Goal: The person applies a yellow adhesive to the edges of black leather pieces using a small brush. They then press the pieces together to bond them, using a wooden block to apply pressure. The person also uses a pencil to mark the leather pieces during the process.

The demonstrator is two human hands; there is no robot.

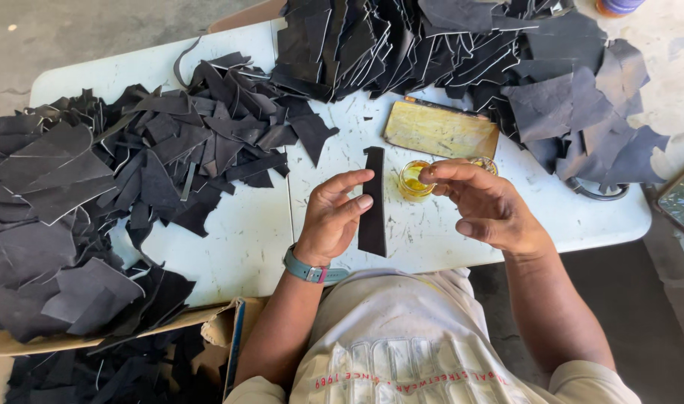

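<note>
My left hand (333, 217) holds a long narrow black leather strip (372, 206) upright between thumb and fingers over the white table (244, 239). A teal watch sits on that wrist. My right hand (485, 203) hovers to the right of the strip, its fingertips pinched together directly over a small glass jar of yellow liquid (414, 181). Whether the fingers hold anything is too small to tell. A second small jar (485, 164) is partly hidden behind this hand.
A yellowed rectangular board (440, 130) lies behind the jar. Heaps of black leather cut pieces cover the left side (95, 187) and the far right (506, 52). A cardboard box (207, 337) with more pieces stands at the lower left.
</note>
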